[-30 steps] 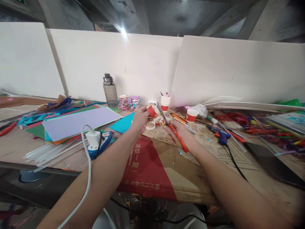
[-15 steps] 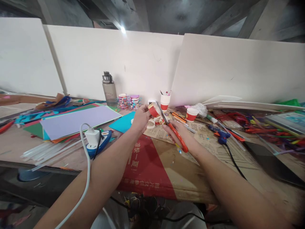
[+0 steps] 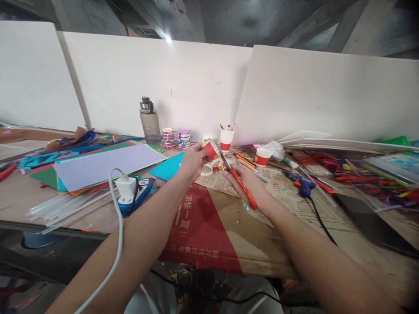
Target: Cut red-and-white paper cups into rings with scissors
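My left hand (image 3: 193, 161) grips a red and yellow piece of paper cup (image 3: 210, 150), held up above the table. Closed around the red handles of a pair of scissors (image 3: 242, 188) is my right hand (image 3: 242, 179). The scissor blades point up and away, against the right edge of the cup piece; whether they are cutting into it I cannot tell. Below the cup piece lie a white paper ring (image 3: 206, 170) and a red patterned ring (image 3: 218, 164). A stack of paper cups (image 3: 227, 140) holding pens stands behind, and another paper cup (image 3: 262, 157) is to the right.
Coloured paper sheets (image 3: 108, 163), clear plastic sticks (image 3: 65, 208) and a power strip (image 3: 139, 198) with a white cable lie left. A water bottle (image 3: 149, 122) stands behind. On the right are a blue glue gun (image 3: 304, 185) and a dark flat panel (image 3: 373, 222).
My left hand and the cup piece have shifted very slightly left. The scissors stay beside the cup piece, and both hands keep their holds.
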A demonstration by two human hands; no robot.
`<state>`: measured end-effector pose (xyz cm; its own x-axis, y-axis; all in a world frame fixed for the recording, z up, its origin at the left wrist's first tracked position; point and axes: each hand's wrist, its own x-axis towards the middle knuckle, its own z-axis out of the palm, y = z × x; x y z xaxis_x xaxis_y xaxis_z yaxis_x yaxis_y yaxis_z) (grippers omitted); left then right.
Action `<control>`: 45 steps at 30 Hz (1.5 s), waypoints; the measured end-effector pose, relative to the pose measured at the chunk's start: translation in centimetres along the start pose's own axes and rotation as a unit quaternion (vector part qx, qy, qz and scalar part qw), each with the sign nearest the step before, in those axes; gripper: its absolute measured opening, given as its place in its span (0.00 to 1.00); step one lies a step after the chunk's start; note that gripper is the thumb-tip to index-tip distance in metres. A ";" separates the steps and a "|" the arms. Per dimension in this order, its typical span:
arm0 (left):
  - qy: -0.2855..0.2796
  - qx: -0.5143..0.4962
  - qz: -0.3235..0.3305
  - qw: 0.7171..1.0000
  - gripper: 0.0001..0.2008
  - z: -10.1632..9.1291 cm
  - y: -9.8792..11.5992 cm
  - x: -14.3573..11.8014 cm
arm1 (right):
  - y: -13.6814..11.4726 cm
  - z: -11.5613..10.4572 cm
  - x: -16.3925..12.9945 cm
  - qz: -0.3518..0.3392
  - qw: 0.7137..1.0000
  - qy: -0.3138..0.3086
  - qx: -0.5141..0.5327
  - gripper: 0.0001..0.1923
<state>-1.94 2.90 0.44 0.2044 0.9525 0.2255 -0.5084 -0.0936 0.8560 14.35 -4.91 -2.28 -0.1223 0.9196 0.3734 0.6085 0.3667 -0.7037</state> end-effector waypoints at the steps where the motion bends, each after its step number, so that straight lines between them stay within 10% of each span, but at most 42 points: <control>1: 0.001 0.004 0.000 1.000 0.18 0.0 0.0 0.1 | 0.0 0.0 0.0 -0.002 1.000 0.001 -0.001 0.19; 45: -0.041 0.035 -0.002 0.999 0.13 -0.5 1.1 0.4 | -1.0 0.0 -0.2 -0.054 0.996 0.021 -0.061 0.13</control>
<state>-2.87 3.35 1.27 0.2754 0.9261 0.2579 -0.4491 -0.1132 0.8863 13.79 -5.44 -1.63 -0.1614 0.8678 0.4700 0.6841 0.4417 -0.5805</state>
